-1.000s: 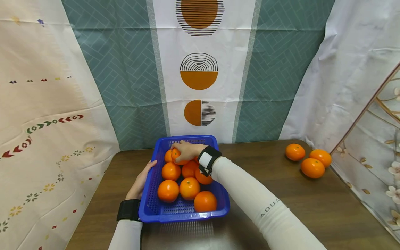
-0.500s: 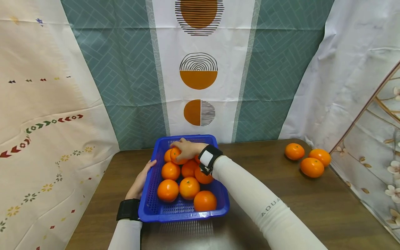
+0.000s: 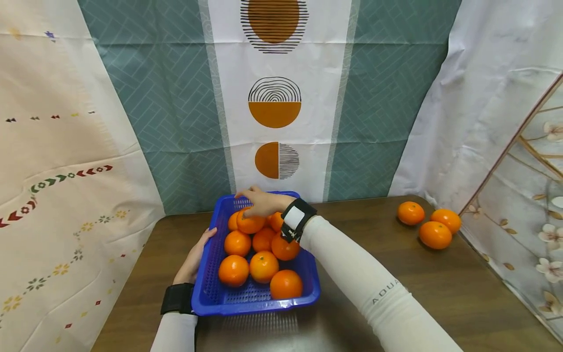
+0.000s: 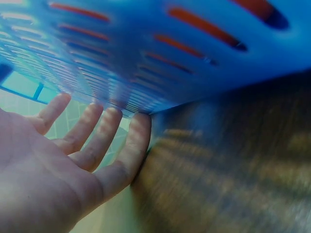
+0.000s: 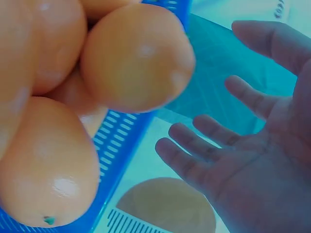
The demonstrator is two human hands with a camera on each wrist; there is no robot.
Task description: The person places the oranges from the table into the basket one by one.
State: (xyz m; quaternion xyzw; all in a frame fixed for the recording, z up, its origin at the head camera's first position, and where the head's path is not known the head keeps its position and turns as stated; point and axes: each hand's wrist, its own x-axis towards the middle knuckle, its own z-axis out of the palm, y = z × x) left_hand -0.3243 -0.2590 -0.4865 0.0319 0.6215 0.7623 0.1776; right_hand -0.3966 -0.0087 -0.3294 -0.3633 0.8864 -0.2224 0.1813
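A blue plastic basket (image 3: 252, 309) with slotted walls holds several oranges (image 3: 263, 267), some heaped at its back. Over the back of the heap is my right hand (image 3: 263, 201), beside the top orange (image 3: 249, 224). In the right wrist view the fingers of the right hand (image 5: 262, 150) are spread and stand apart from that orange (image 5: 138, 58). My left hand (image 3: 193, 256) lies along the basket's left side. Its fingertips reach the slotted outer wall in the left wrist view, with the palm (image 4: 43, 174) facing up and nothing gripped.
Three loose oranges (image 3: 435, 235) lie at the right rear of the brown wooden table (image 3: 365, 234). A patterned cloth (image 3: 184, 161) hangs directly behind the basket. More printed cloth (image 3: 66, 220) stands at the left, and a floral one on the right.
My right hand has let go of the orange on top of the heap and lifted slightly away from it. The left hand stays by the basket. The head view has shifted a little.
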